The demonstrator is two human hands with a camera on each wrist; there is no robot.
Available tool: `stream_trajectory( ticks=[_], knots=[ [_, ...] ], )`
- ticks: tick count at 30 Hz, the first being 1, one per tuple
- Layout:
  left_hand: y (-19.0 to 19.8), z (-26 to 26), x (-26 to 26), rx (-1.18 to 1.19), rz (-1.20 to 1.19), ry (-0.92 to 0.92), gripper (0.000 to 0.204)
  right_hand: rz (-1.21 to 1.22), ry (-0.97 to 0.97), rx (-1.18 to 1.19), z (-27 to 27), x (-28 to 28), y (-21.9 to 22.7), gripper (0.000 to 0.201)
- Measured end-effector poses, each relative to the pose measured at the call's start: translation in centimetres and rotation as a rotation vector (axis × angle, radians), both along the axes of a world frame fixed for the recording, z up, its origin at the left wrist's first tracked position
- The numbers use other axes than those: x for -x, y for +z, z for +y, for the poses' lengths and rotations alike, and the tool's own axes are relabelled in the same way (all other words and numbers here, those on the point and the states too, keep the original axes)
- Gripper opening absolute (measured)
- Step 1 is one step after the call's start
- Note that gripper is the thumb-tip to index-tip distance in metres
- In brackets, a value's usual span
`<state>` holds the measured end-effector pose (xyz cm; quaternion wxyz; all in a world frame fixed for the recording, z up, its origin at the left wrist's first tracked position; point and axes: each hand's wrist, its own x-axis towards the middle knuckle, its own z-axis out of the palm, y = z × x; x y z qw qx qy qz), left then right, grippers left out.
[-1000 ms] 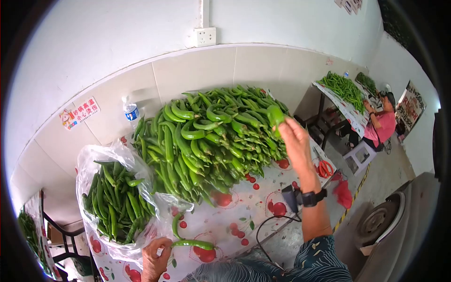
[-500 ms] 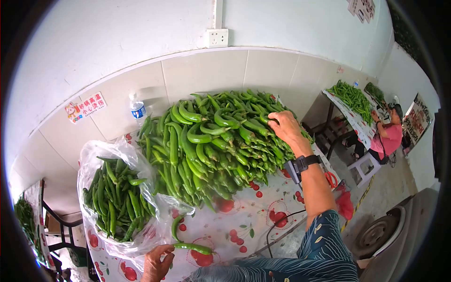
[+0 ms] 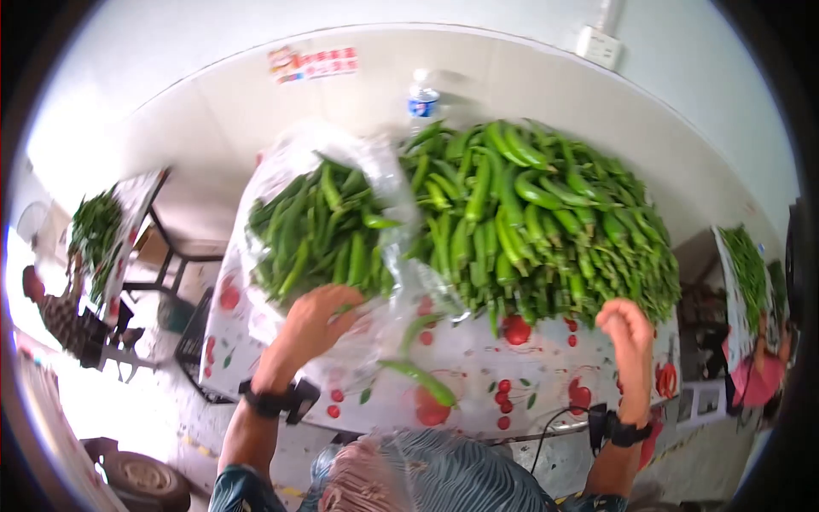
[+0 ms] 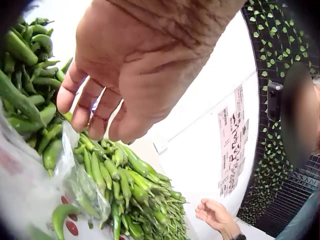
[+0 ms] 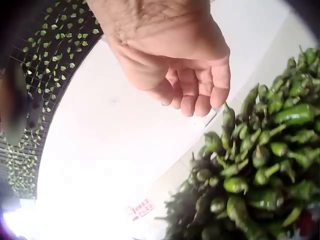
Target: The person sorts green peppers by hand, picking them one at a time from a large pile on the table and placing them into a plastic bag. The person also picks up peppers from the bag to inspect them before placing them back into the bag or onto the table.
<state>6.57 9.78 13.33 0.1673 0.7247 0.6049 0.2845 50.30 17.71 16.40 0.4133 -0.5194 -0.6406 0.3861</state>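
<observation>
A large heap of long green peppers (image 3: 537,222) covers the back right of the table. Left of it, a clear plastic bag (image 3: 397,256) stands open with more green peppers (image 3: 311,226) inside. My left hand (image 3: 316,328) is over the front of the bag; its loosely bent fingers (image 4: 97,107) hold nothing in the left wrist view. Before the heap's right front hovers my right hand (image 3: 630,333), fingers (image 5: 189,95) loosely curled around nothing. On the tabletop between the hands lie a light green pepper (image 3: 422,381) and a curved one (image 3: 416,331).
A water bottle (image 3: 423,101) stands behind the heap by the wall. Red scissors (image 3: 666,380) lie at the table's right end. A black cable (image 3: 546,435) hangs off the front edge. People sit at other pepper-laden tables left (image 3: 141,200) and right (image 3: 744,273).
The right hand let go of a pepper at the heap and drew back toward the front. The left hand rose from the table's front edge to the bag. The head view swung left.
</observation>
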Motion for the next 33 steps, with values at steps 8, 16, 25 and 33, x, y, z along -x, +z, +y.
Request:
stream_trajectory(
  ticks=[8,16,25,33],
  knots=[
    [-2.1,1.9,4.6,0.088,-0.09,0.174,0.02,-0.192,0.33,0.495,-5.7,7.5,-8.8,0.02],
    [-6.5,4.7,2.6,0.156,0.187,0.251,0.06,-0.209,0.378,0.301,-5.8,10.6,-8.8,0.025],
    [-7.3,6.9,0.4,0.207,0.129,0.367,0.086,-0.487,0.579,0.065,-7.1,15.5,-10.5,0.034],
    [-8.8,8.2,0.2,0.072,0.128,0.403,0.076,-0.543,0.561,0.177,-6.5,15.3,-11.7,0.038]
  ],
)
